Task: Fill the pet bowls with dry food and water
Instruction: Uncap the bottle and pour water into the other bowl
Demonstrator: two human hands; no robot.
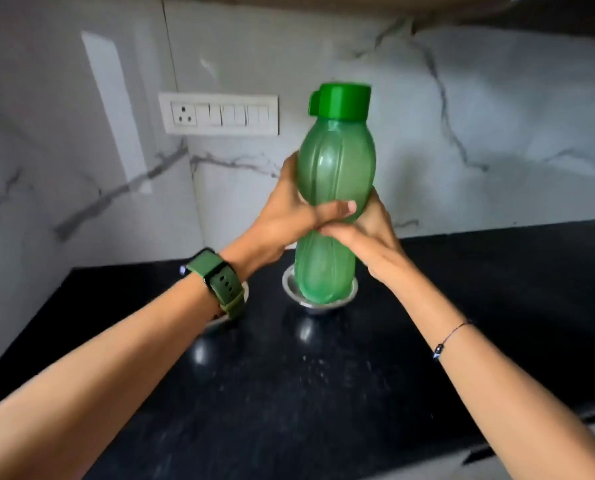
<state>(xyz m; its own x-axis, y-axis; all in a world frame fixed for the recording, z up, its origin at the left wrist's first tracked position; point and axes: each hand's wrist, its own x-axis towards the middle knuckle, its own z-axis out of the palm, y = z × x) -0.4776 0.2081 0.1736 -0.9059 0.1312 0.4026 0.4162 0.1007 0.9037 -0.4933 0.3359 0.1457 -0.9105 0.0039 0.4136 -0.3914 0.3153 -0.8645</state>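
A tall green plastic bottle [336, 168] with a darker green cap [341, 100] stands upright in the air above the counter, cap closed. My left hand [289, 209] wraps its waist from the left, thumb across the front. My right hand [368, 230] grips the same waist from the right. Directly behind and below the bottle's base sits a small steel bowl [289, 282] on the black counter; its inside is hidden by the bottle. A second steel bowl [220, 320] peeks out beneath my left wrist, mostly covered by my watch.
The black speckled counter [289, 393] runs to a marble-patterned wall. A white switch and socket panel [218, 114] is on the wall left of the bottle. The counter's front edge shows at the lower right.
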